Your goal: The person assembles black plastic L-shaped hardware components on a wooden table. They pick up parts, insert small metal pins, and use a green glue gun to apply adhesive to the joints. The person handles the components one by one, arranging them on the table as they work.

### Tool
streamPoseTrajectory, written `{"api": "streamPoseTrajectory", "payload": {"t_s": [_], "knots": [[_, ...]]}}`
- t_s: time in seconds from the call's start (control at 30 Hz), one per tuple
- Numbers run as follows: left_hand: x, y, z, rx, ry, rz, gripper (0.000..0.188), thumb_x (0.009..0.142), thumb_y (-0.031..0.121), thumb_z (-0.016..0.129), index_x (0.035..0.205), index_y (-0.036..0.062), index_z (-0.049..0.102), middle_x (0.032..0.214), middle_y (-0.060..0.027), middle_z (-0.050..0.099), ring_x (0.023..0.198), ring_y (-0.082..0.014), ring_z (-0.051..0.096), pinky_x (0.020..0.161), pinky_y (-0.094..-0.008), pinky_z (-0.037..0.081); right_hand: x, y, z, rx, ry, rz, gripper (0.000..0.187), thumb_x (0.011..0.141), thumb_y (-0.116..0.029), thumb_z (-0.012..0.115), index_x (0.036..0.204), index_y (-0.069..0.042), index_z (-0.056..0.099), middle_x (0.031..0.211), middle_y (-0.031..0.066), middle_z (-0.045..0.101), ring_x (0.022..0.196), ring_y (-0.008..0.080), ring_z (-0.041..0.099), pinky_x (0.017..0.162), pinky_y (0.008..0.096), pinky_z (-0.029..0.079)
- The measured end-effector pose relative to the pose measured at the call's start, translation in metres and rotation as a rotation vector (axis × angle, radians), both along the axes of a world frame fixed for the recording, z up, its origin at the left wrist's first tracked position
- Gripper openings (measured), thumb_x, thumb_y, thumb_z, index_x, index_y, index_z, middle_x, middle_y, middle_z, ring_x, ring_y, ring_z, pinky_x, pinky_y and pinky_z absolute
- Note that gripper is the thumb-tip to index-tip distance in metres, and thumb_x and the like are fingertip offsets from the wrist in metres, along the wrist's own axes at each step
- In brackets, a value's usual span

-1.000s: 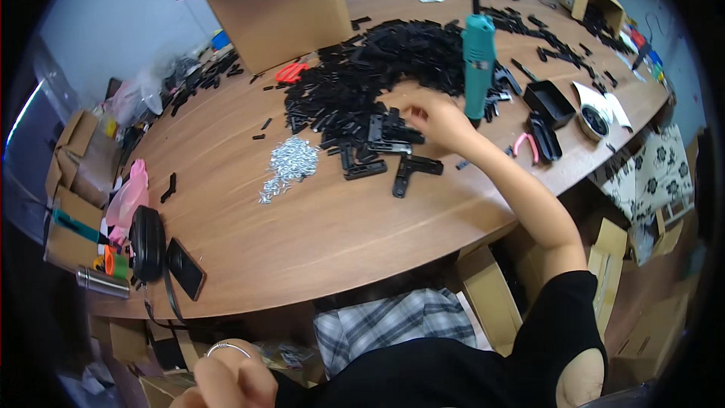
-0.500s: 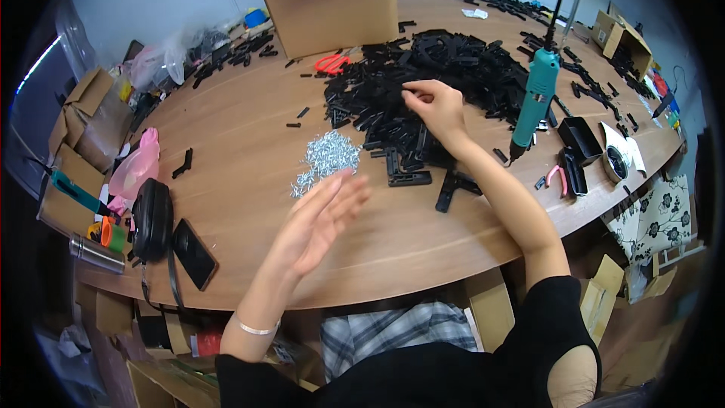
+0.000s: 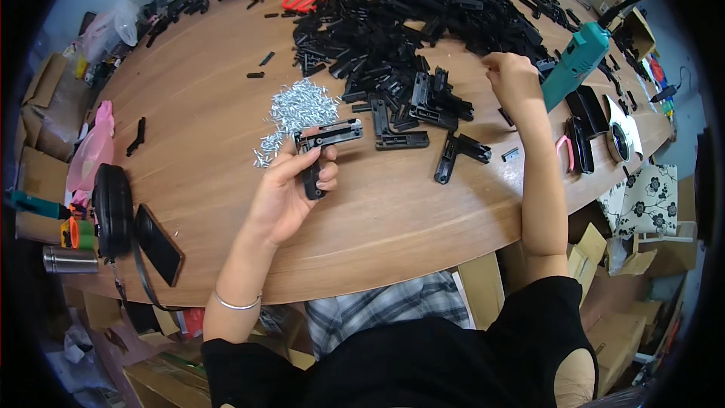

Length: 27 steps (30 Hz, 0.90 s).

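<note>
While the left hand (image 3: 296,174) holds up a black pistol-shaped piece (image 3: 332,133) above the tabletop (image 3: 204,128), just in front of a spread of silver screws (image 3: 304,106), most of the work appears to lie ahead. Parts in plenty remain in the dark heap (image 3: 362,34), and a similar L-shaped piece (image 3: 402,140) lies nearer the person, with its hollow side up. No finished item can be picked out with confidence (the held one looks open along its near side, though its inner detail is too small to judge).

As for the grip, the left one is clamped on the piece, thumb across the near side and fingers wrapped around the handle portion. The right hand (image 3: 517,85) is raised just beside a teal electric driver (image 3: 578,64), its fingers curled toward the thumb; whether the tips meet, pinch something small or touch the driver, I cannot tell.
</note>
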State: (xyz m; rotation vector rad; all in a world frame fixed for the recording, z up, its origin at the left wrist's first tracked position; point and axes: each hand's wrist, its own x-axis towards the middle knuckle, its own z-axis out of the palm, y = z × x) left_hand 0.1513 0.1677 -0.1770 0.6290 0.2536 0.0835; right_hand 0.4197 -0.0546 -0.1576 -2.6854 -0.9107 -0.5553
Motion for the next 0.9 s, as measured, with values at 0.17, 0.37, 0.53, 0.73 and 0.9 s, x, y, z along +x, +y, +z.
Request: {"api": "streamPoseTrajectory", "payload": {"t_s": [0.17,0.37,0.53,0.73,0.9], "knots": [[-0.005,-0.003,-0.006,0.154,0.049,-0.049,0.032,0.094,0.01,0.042,0.125,0.0073,0.034,0.105,-0.0178,0.056,0.087,-0.0235,0.06,0.067,-0.029,0.048,0.001,0.0,-0.003,-0.03,0.096,0.038,0.022,0.077,-0.009,0.06,0.098,-0.01,0.068,0.087,0.0167,0.066,0.082,0.0324,0.064,0.078,0.0383,0.051],[0.0,-0.01,-0.002,0.299,0.11,-0.103,0.038,0.094,0.013,0.044,0.129,0.0061,0.03,0.109,-0.0194,0.056,0.092,-0.0238,0.061,0.067,-0.0289,0.049,-0.036,0.03,-0.02,0.089,0.175,0.519,0.043,0.077,-0.033,0.069,0.117,-0.019,0.06,0.125,0.0143,0.047,0.119,0.0315,0.043,0.097,0.0414,0.039],[-0.001,-0.005,-0.003,0.317,0.106,-0.07,0.04,0.092,0.013,0.046,0.129,0.0042,0.033,0.11,-0.0179,0.057,0.09,-0.0233,0.062,0.068,-0.0288,0.05,-0.04,0.03,-0.014,-0.044,0.332,0.461,0.04,0.077,-0.03,0.069,0.114,-0.02,0.06,0.132,0.015,0.042,0.125,0.0319,0.038,0.101,0.0394,0.036],[-0.003,-0.004,-0.004,0.272,0.113,0.014,0.036,0.093,0.013,0.046,0.127,0.0053,0.036,0.106,-0.0167,0.058,0.089,-0.0213,0.061,0.067,-0.0274,0.049,-0.036,0.02,-0.008,-0.05,0.169,0.318,0.039,0.069,-0.017,0.072,0.107,-0.012,0.063,0.12,0.0152,0.05,0.117,0.0347,0.042,0.098,0.0408,0.038],[-0.005,0.002,-0.004,0.212,0.1,0.166,0.029,0.094,0.013,0.044,0.122,0.0065,0.04,0.1,-0.0138,0.058,0.084,-0.0205,0.058,0.065,-0.0285,0.049,-0.077,0.046,-0.006,0.11,0.37,0.664,0.027,0.067,-0.013,0.073,0.092,-0.006,0.066,0.091,0.0096,0.062,0.095,0.0279,0.053,0.085,0.0357,0.043]]}}
